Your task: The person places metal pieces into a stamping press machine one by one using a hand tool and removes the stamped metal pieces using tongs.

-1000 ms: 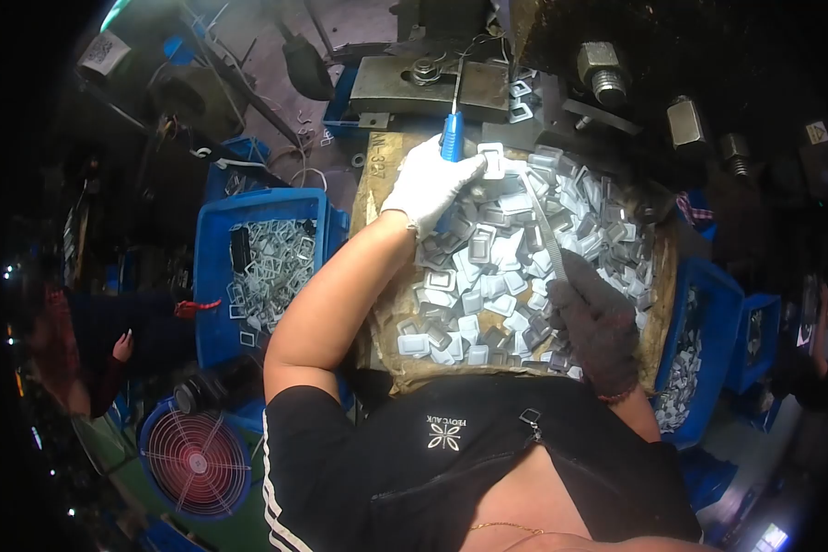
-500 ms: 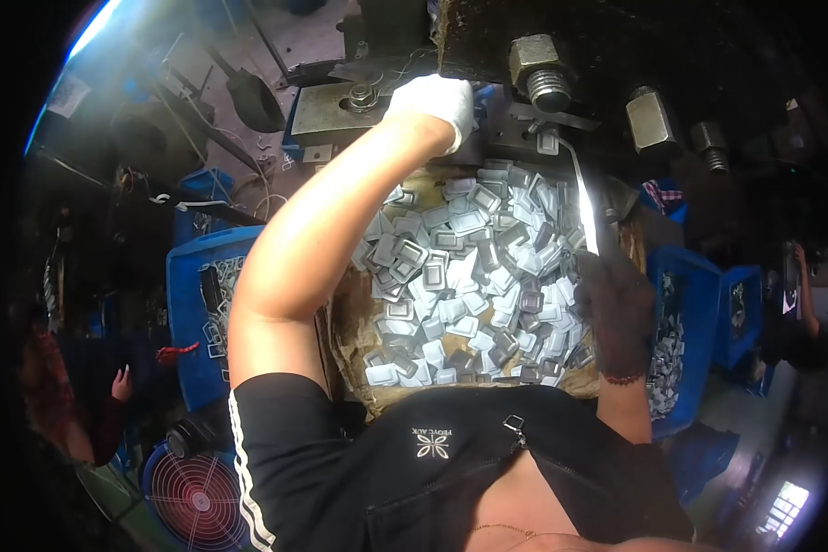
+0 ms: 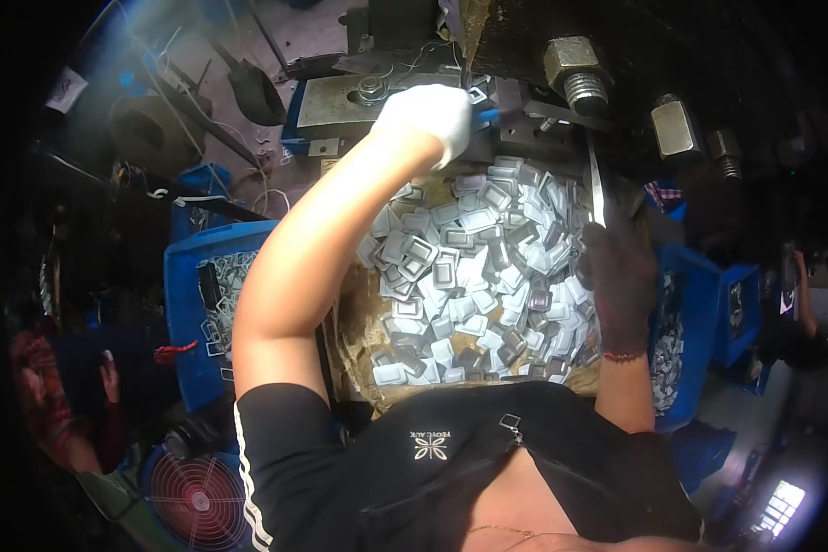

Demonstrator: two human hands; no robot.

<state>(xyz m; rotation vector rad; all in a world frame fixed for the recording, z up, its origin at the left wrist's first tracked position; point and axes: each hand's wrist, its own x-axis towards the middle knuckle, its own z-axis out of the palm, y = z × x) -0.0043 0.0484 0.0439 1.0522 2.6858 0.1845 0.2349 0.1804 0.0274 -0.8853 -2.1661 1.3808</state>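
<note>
My left hand (image 3: pixel 425 120), in a white glove, is closed beside the press tooling at the top of the work area. Its fingers are mostly hidden from above; a short blue bar (image 3: pixel 488 116) shows right at its edge, and I cannot tell whether the hand grips it. A small rectangular metal piece (image 3: pixel 477 95) sits just beyond the glove. My right hand (image 3: pixel 619 290), in a dark glove, is closed around long metal tweezers (image 3: pixel 597 189) whose tip points up toward the tooling. Between both arms lies a heap of small stamped metal trays (image 3: pixel 474 276).
Large bolts (image 3: pixel 577 74) hang from the dark machine above. A steel plate (image 3: pixel 331 101) is bolted at the upper left. Blue bins with metal pieces stand at the left (image 3: pixel 179 322) and right (image 3: pixel 699 304). A fan (image 3: pixel 200 501) is at lower left; another person's hand (image 3: pixel 110 377) shows farther left.
The tweezers' tip has moved away from the small piece seen at it before, and they now stand more upright. My left hand stays beside the tooling. The view has shifted slightly.
</note>
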